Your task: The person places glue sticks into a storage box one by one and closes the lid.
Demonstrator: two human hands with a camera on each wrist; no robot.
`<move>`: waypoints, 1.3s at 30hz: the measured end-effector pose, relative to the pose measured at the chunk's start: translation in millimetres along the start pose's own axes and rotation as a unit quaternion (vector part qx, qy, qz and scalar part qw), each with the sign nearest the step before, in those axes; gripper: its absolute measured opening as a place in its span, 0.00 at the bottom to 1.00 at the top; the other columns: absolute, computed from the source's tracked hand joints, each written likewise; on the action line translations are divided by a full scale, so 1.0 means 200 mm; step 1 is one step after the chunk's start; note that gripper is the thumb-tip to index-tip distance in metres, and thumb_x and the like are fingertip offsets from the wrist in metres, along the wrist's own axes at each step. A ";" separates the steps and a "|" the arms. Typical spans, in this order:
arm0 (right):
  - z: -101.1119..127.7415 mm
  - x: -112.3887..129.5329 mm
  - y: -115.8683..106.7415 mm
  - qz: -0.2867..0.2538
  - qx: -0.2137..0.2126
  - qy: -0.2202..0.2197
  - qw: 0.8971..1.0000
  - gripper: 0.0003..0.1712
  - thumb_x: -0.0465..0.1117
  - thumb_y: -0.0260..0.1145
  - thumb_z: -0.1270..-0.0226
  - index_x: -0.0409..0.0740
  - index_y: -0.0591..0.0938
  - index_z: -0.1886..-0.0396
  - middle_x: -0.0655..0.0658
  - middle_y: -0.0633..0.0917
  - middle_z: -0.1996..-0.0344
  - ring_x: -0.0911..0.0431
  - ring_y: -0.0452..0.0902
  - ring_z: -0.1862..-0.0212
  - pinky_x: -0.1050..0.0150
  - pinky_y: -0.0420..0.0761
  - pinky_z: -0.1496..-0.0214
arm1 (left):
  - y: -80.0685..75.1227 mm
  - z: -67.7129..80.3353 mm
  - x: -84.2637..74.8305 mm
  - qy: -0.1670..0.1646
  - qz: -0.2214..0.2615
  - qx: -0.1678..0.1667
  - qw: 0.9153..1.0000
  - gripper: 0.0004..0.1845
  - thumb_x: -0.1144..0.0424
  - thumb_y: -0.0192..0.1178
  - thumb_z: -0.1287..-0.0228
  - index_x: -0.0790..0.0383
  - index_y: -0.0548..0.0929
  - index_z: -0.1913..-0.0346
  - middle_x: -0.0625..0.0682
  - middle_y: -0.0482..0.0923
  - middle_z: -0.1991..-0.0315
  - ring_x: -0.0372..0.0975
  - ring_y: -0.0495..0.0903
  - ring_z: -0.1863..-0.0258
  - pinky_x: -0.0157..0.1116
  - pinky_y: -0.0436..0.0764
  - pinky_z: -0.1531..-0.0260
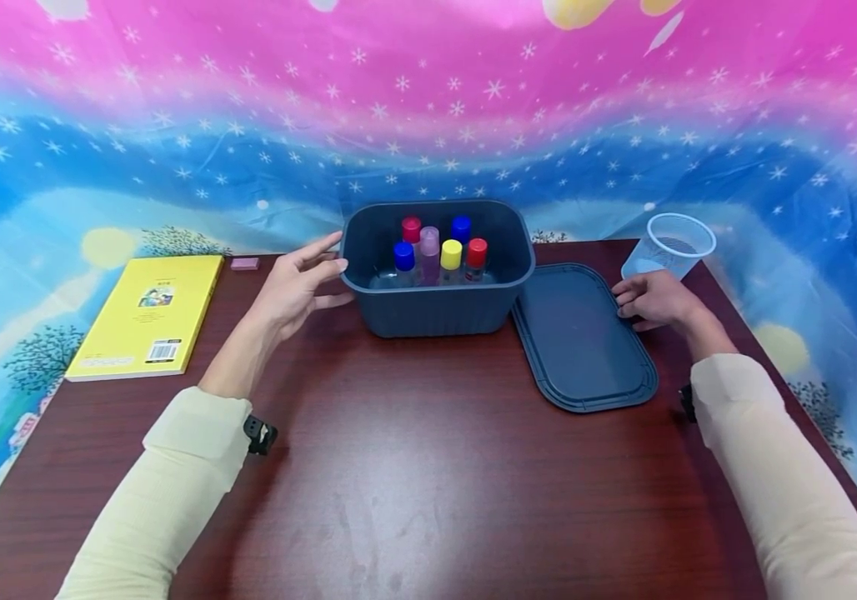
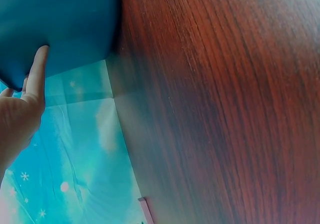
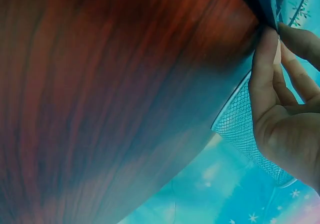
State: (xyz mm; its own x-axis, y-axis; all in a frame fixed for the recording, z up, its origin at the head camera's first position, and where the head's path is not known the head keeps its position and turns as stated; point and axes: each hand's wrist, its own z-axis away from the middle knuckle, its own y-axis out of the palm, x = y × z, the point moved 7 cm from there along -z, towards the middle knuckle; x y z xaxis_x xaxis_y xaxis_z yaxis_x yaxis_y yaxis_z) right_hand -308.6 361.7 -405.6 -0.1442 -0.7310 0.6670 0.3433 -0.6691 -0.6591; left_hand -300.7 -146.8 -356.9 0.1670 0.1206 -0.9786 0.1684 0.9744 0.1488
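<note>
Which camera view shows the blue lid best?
The head view: the whole lid lies flat on the table, right of the box, with the right hand at its far edge. The right wrist view shows only its edge by the fingertips. The left wrist view shows none.

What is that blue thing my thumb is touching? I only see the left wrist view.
Observer: It is a dark blue bin on the wooden table; the left hand rests against its left wall.
Operator: Is anything inside it?
Observer: Yes, six small bottles stand upright, with red, blue, yellow and pink caps.
Operator: Does it have a lid?
Observer: The lid lies flat on the table to the right of the bin, and the right hand grips its far right edge.
Operator: Anything else nearby?
Observer: A clear mesh cup beyond that hand, and a yellow book at far left.
</note>
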 end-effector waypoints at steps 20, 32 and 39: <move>0.12 0.07 -0.08 -0.195 -0.011 0.005 0.981 0.31 0.41 0.56 0.20 0.32 0.60 0.26 0.57 0.83 0.62 0.64 0.80 0.60 0.62 0.86 0.56 | 0.00 0.00 0.00 0.000 -0.002 0.003 1.000 0.31 0.66 0.60 0.26 0.50 0.68 0.23 0.59 0.62 0.29 0.54 0.70 0.33 0.56 0.79 0.46; 0.23 0.18 -0.18 -0.245 -0.059 -0.038 0.967 0.12 0.36 0.63 0.24 0.57 0.79 0.48 0.56 0.87 0.64 0.62 0.84 0.59 0.61 0.88 0.61 | -0.02 -0.01 0.00 0.000 0.006 -0.001 1.000 0.32 0.66 0.61 0.27 0.51 0.67 0.23 0.60 0.60 0.29 0.56 0.69 0.32 0.57 0.77 0.45; 0.28 0.19 -0.25 -0.287 -0.074 -0.044 0.954 0.15 0.33 0.65 0.27 0.62 0.86 0.57 0.53 0.88 0.65 0.61 0.84 0.62 0.62 0.87 0.67 | -0.01 -0.01 0.00 -0.001 0.000 0.003 1.000 0.31 0.65 0.61 0.26 0.51 0.67 0.23 0.59 0.60 0.28 0.53 0.70 0.32 0.55 0.79 0.47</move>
State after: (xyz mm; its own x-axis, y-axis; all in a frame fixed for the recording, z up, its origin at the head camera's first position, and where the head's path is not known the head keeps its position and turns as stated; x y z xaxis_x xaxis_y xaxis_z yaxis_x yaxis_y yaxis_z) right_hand -280.2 375.8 -328.1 -0.1890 -0.2290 0.9549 0.0962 -0.9721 -0.2141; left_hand -302.3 -148.7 -357.4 0.1682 0.1213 -0.9783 0.1736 0.9732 0.1505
